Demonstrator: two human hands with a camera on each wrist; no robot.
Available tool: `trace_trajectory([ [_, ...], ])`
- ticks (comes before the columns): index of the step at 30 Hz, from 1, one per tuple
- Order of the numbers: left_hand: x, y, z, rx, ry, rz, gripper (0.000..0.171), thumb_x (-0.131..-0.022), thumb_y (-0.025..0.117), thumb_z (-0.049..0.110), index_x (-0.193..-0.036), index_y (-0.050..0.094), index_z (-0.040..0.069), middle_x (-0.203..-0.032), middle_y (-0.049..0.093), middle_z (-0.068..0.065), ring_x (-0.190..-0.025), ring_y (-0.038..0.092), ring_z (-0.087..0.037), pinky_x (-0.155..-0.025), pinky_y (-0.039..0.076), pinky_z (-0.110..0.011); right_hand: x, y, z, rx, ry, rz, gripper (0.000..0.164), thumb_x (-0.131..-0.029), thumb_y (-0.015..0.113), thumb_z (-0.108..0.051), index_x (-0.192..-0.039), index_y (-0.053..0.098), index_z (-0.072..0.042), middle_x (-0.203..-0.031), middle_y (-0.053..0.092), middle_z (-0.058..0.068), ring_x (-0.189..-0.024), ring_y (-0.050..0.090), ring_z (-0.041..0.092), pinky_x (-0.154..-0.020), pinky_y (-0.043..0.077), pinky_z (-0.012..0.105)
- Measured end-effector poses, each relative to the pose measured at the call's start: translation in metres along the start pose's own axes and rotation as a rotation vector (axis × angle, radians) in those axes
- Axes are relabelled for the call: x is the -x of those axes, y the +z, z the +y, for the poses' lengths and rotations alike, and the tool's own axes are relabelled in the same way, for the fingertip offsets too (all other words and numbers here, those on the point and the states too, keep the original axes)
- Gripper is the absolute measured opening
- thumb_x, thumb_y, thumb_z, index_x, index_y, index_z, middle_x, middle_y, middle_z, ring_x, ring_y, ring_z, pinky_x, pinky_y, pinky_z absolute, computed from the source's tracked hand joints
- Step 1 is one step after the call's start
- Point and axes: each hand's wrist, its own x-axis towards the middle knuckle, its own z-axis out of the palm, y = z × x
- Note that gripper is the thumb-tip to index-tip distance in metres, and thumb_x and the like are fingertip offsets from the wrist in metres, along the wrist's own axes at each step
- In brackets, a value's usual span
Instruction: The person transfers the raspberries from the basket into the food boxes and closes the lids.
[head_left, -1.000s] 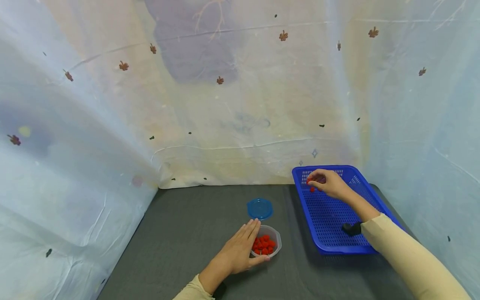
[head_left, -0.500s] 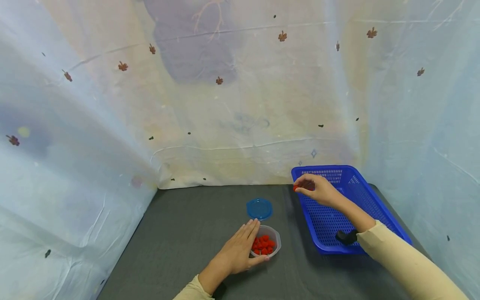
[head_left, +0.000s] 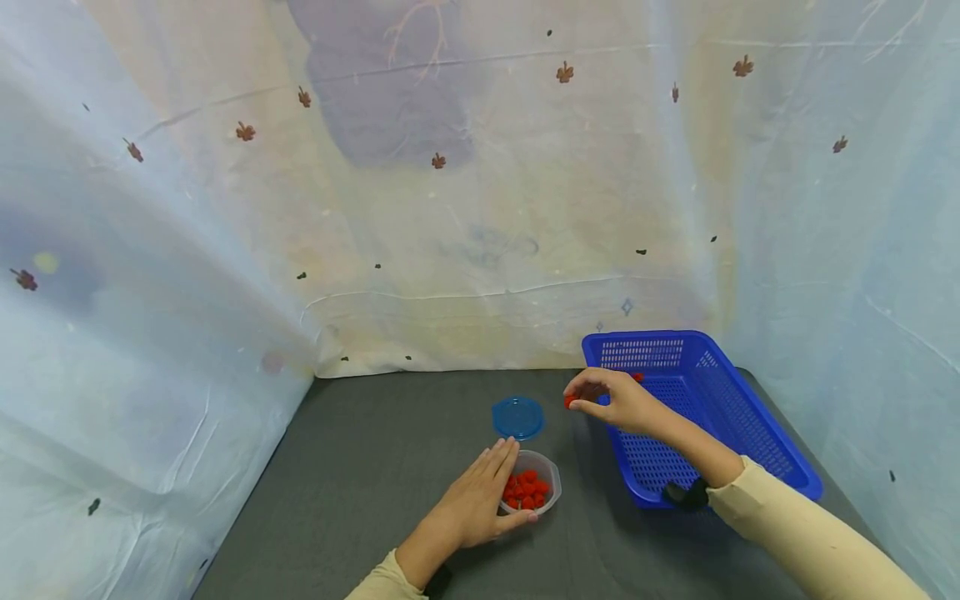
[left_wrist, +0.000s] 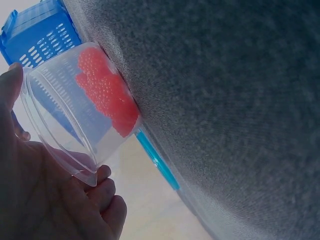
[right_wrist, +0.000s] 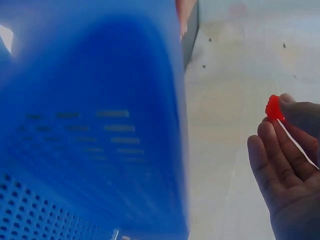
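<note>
My left hand (head_left: 472, 502) holds a clear plastic container (head_left: 553, 479), its thumb and fingers set on opposite sides of the rim. Several red raspberries (head_left: 525, 490) lie in the bottom; the left wrist view shows them heaped as a bumpy red mass (left_wrist: 107, 90) through the wall. Between thumb and fingertips, my right hand (head_left: 622, 402) pinches one raspberry (right_wrist: 274, 107), just past the left side of the blue basket (head_left: 641, 490). Another raspberry (head_left: 637, 377) shows inside the basket behind the hand.
A round blue lid (head_left: 518, 417) lies on the dark grey tabletop (head_left: 390, 458) just beyond the container. Patterned cloth (head_left: 480, 208) hangs behind and at both sides of the table. The basket's slotted wall (right_wrist: 100, 130) fills much of the right wrist view.
My right hand has lifted a raspberry out of the basket and moved left and nearer, over the basket's left rim. My left hand and the container have stayed in place.
</note>
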Motion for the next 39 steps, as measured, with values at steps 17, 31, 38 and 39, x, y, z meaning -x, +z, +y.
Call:
trace_trajectory([
  [17, -0.001, 0.000, -0.001, -0.007, 0.000, 0.007, 0.107, -0.100, 0.050, 0.079, -0.173, 0.019, 0.007, -0.180, 0.017, -0.008, -0.166, 0.016, -0.024, -0.133, 0.024, -0.047, -0.002, 0.035, -0.025, -0.076, -0.081, -0.154, 0.019, -0.102, 0.075, -0.010, -0.120, 0.073, -0.009, -0.107, 0.074, -0.002, -0.092, 0.070, 0.008, -0.086, 0.063, 0.028],
  [31, 0.000, 0.001, -0.002, -0.018, 0.012, 0.015, 0.107, -0.100, 0.049, 0.079, -0.172, 0.019, 0.006, -0.179, 0.019, -0.010, -0.166, 0.017, -0.024, -0.132, 0.025, -0.049, -0.003, 0.049, -0.033, -0.082, -0.080, -0.200, 0.019, -0.103, 0.075, -0.013, -0.120, 0.073, -0.008, -0.109, 0.074, 0.000, -0.095, 0.069, 0.005, -0.088, 0.063, 0.027],
  [38, 0.000, 0.001, -0.002, -0.011, 0.011, 0.015, 0.108, -0.099, 0.050, 0.079, -0.172, 0.019, 0.006, -0.179, 0.020, -0.010, -0.166, 0.018, -0.024, -0.132, 0.025, -0.048, -0.004, 0.047, -0.032, -0.067, -0.073, -0.188, 0.016, -0.104, 0.074, -0.016, -0.119, 0.074, -0.014, -0.110, 0.075, 0.004, -0.097, 0.070, 0.006, -0.089, 0.064, 0.031],
  [39, 0.000, 0.001, -0.001, -0.011, 0.009, 0.014, 0.108, -0.099, 0.050, 0.080, -0.172, 0.019, 0.006, -0.179, 0.020, -0.010, -0.166, 0.017, -0.024, -0.132, 0.025, -0.048, -0.003, 0.045, -0.032, -0.065, -0.067, -0.185, 0.016, -0.104, 0.074, -0.016, -0.119, 0.074, -0.015, -0.110, 0.075, 0.003, -0.097, 0.070, 0.006, -0.090, 0.064, 0.033],
])
